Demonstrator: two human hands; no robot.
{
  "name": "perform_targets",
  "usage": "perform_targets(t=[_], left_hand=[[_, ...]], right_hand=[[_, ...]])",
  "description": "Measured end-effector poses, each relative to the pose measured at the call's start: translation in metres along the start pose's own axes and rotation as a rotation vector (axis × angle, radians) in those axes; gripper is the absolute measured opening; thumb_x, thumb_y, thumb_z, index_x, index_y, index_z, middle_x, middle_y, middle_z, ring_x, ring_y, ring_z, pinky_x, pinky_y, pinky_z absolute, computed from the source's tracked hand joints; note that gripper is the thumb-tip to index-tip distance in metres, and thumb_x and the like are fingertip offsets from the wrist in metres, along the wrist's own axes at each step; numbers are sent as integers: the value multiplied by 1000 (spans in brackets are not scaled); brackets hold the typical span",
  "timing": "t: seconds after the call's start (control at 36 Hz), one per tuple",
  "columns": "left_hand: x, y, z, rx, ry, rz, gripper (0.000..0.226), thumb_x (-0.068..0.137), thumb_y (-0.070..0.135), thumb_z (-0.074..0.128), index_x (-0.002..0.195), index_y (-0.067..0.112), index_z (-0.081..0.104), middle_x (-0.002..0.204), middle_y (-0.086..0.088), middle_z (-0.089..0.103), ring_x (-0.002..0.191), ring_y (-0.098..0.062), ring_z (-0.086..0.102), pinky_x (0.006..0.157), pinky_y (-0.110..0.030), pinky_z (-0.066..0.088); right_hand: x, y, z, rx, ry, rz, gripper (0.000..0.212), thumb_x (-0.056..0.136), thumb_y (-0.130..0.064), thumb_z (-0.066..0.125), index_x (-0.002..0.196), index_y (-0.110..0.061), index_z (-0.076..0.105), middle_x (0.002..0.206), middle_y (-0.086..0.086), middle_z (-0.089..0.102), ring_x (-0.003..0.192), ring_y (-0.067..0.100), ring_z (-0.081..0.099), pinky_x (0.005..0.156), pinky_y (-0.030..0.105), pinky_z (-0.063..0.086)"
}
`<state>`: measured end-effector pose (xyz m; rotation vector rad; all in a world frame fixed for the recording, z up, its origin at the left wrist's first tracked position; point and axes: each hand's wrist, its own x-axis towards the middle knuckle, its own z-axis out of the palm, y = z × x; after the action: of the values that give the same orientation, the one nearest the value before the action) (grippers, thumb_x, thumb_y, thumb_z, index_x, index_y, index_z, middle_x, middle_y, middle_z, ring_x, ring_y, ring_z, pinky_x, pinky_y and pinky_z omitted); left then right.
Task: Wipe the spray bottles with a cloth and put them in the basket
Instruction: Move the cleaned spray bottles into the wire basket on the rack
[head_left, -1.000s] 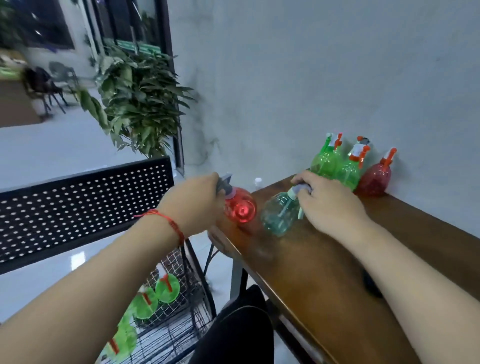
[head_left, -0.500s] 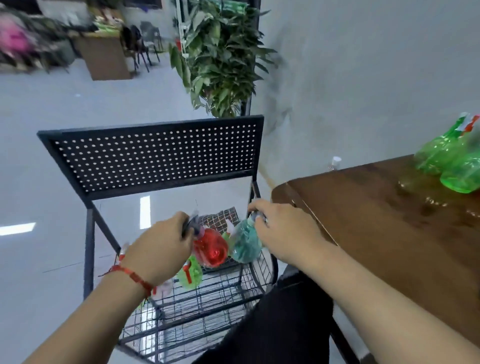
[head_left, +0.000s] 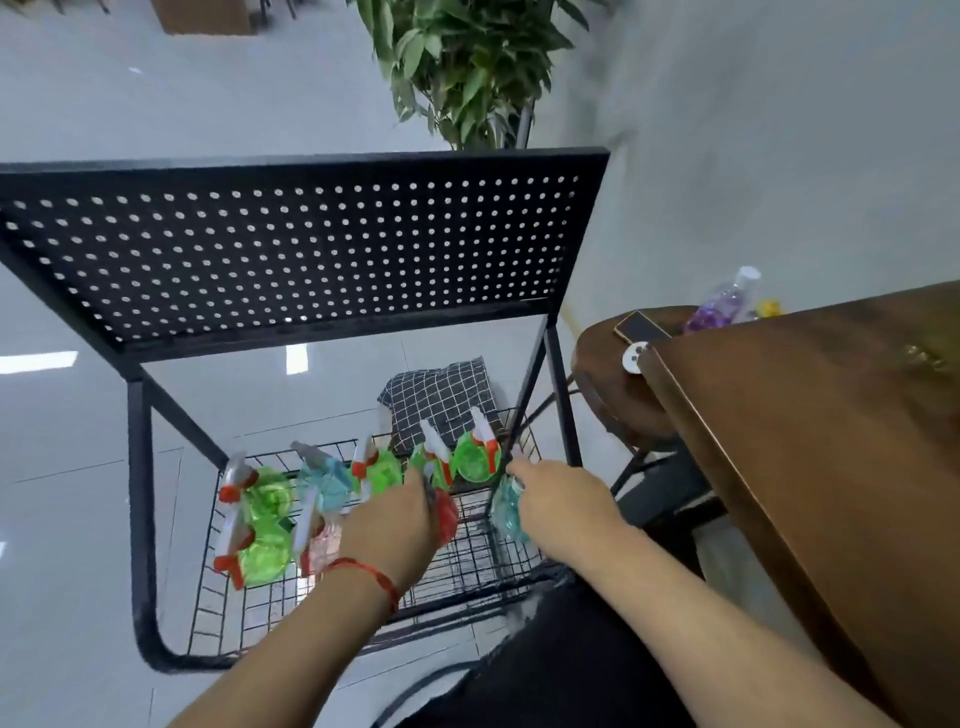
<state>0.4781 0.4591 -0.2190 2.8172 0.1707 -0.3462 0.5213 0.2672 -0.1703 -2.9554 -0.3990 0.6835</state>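
My left hand grips a red spray bottle by its head, low inside the black wire basket. My right hand holds a teal spray bottle by its top over the basket's right part. Several green, blue and pink spray bottles lie in the basket to the left and behind. A black-and-white checked cloth is bunched at the basket's far edge.
A black perforated shelf spans above the basket on a metal frame. The brown wooden table is on the right. A round stool carries a phone and a purple bottle. A potted plant stands behind.
Both hands have carried the red and teal bottles from the table leftwards and down into the basket. The view has tilted down towards the basket.
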Motion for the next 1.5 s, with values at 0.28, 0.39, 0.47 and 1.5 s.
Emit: perform_targets(t=[0.28,0.39,0.47,1.5], left_hand=[[29,8,39,-110,-91,-87,20,111,21,34,129,14,40,73,4,61,76,-29,68,77,-42,54],[36,10,59,-95,-89,-107,41,106,11,44,143,14,26,86,-3,74,77,-29,76,71,-44,64],[40,14,68,-115,-56,-98,37,110,21,47,141,15,27,77,0,70,64,-24,69,55,-38,58],[-66,101,-66,62,265,299,58,108,52,45,155,25,23,93,2,72,82,-25,73,69,-38,60]], right_hand=[[45,7,27,42,-59,52,42,103,-14,47,145,-18,50,122,13,67,111,36,66,82,39,52],[54,4,35,61,-76,46,42,101,-4,49,143,-13,49,118,15,67,107,37,68,80,40,53],[59,5,37,73,-80,55,43,103,-6,47,145,-15,47,118,16,66,107,38,67,81,41,54],[-135,36,-76,166,287,61,60,100,-34,57,156,-36,36,150,1,49,129,34,57,103,46,51]])
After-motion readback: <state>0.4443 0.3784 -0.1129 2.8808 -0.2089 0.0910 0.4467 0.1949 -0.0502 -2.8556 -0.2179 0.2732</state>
